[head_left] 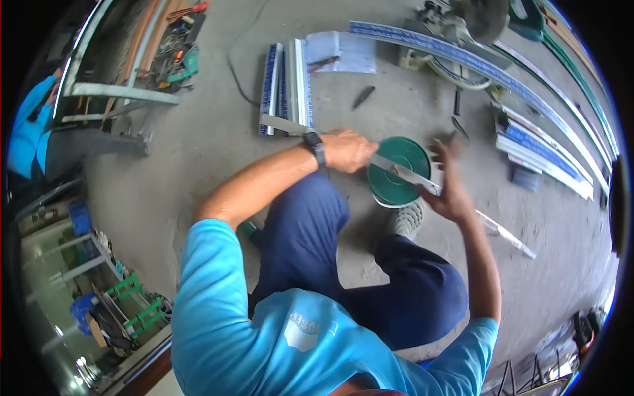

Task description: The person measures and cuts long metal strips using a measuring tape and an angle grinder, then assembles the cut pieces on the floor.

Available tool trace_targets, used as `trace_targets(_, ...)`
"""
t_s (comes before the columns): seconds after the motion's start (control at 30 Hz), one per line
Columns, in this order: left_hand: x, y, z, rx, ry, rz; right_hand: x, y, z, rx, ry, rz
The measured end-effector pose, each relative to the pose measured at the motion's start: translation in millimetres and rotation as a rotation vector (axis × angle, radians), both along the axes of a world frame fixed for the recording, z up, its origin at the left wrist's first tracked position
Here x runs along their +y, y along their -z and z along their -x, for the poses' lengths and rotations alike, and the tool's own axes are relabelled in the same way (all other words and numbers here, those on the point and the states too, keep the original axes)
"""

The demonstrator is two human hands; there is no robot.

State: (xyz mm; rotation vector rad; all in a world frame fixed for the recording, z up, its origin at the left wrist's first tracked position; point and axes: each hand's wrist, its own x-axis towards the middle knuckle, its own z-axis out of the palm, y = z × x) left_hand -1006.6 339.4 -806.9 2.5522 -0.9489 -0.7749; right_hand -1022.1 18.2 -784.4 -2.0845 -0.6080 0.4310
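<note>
A long, thin metal strip (pixel 404 173) runs slantwise in front of me, across a green round lid (pixel 398 150) on what looks like a bucket. My left hand (pixel 350 150), with a dark watch at the wrist, is closed around the strip left of the lid. My right hand (pixel 450 188) is over the strip at the lid's right side. Its fingers are spread and lifted, slightly blurred, and the thumb lies at the strip. Beyond my right wrist the strip's far end slopes down toward the floor.
Several blue-and-white wrapped profiles (pixel 290 82) lie ahead beside a paper sheet (pixel 356 53). A dark slim tool (pixel 363 97) is on the floor. More profiles (pixel 548 155) lie right, near a cutting machine (pixel 456 69). Another person (pixel 33 132) is at far left.
</note>
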Motion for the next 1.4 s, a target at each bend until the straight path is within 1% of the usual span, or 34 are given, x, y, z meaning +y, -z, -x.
trace_targets(0.03,-1,4,0,-0.014,-0.004,-0.003,34,3,-1,-0.011,-0.040,0.020)
trace_targets(0.07,-4,4,-1,-0.030,-0.026,0.036,60,15,-1,-0.020,-0.078,0.041)
trace_targets(0.1,4,5,2,-0.047,-0.069,0.076,81,38,-4,-0.084,-0.153,0.077)
trace_targets(0.13,5,6,6,-0.053,-0.091,0.125,84,64,-3,-0.138,-0.208,0.121)
trace_targets(0.17,8,4,8,-0.030,-0.128,0.120,89,71,-4,-0.193,-0.262,0.166)
trace_targets(0.23,10,-2,9,0.021,-0.184,0.112,91,77,-4,-0.289,-0.269,0.165)
trace_targets(0.27,17,-6,9,-0.108,-0.134,0.114,89,77,-1,-0.333,-0.262,0.169)
trace_targets(0.33,54,-16,5,-0.366,-0.024,0.119,86,84,-2,-0.402,-0.252,0.131)
trace_targets(0.37,74,-26,2,-0.350,-0.031,0.046,85,87,0,-0.433,-0.248,0.113)
trace_targets(0.4,93,-32,1,-0.337,-0.038,-0.025,84,88,0,-0.413,-0.255,0.129)
trace_targets(0.47,114,-31,5,-0.236,-0.064,-0.011,86,85,-3,-0.388,-0.278,0.157)
trace_targets(0.5,118,-22,11,-0.263,-0.084,0.002,86,81,-3,-0.349,-0.279,0.198)
trace_targets(0.6,118,-12,13,-0.272,-0.059,-0.067,94,69,-3,-0.209,-0.297,0.313)
trace_targets(0.7,121,-8,19,-0.347,-0.094,-0.011,128,34,-10,-0.391,-0.307,0.147)
trace_targets(0.8,120,-8,21,-0.378,-0.094,-0.009,175,48,-16,-0.285,-0.305,0.045)
trace_targets(0.87,116,-8,17,-0.270,-0.098,-0.142,194,64,-20,-0.198,-0.277,0.328)
trace_targets(0.9,116,0,21,-0.423,-0.122,-0.102,208,74,-16,-0.147,-0.281,0.453)
trace_targets(0.93,118,10,34,-0.560,-0.150,-0.074,210,73,-14,-0.097,-0.255,0.438)
trace_targets(0.97,118,-3,52,-0.624,-0.307,0.102,210,88,-13,-0.224,-0.250,0.414)
trace_targets(1.0,119,-27,74,-0.695,-0.455,0.274,218,75,-11,-0.132,-0.232,0.490)
trace_targets(1.03,128,-41,99,-0.668,-0.613,0.477,220,72,-10,-0.107,-0.244,0.525)
trace_targets(1.07,138,-41,134,-0.667,-0.853,0.562,220,70,-8,-0.154,-0.275,0.447)
trace_targets(1.1,150,-30,178,-0.671,-1.085,0.659,219,81,-7,-0.212,-0.282,0.447)
trace_targets(1.13,168,9,234,-0.740,-1.311,0.496,221,90,-6,-0.281,-0.280,0.456)
trace_targets(1.17,171,37,281,-0.674,-1.633,0.658,224,94,-7,-0.287,-0.298,0.449)
trace_targets(1.2,187,80,340,-0.661,-1.850,0.630,223,94,-6,-0.291,-0.314,0.457)
trace_targets(1.23,194,102,389,-0.732,-1.925,0.370,218,93,-5,-0.293,-0.323,0.475)
trace_targets(1.27,213,149,453,-0.412,-2.034,-0.093,219,94,-2,-0.313,-0.323,0.508)
trace_targets(1.3,223,190,498,-0.227,-2.202,-0.007,221,95,-1,-0.314,-0.320,0.529)
trace_targets(1.33,223,217,511,-0.019,-2.346,0.081,221,97,-3,-0.314,-0.311,0.553)
trace_targets(1.37,214,216,492,0.101,-2.345,0.232,218,103,-3,-0.332,-0.313,0.483)
trace_targets(1.4,208,203,474,0.225,-2.340,0.370,216,107,-3,-0.347,-0.321,0.409)
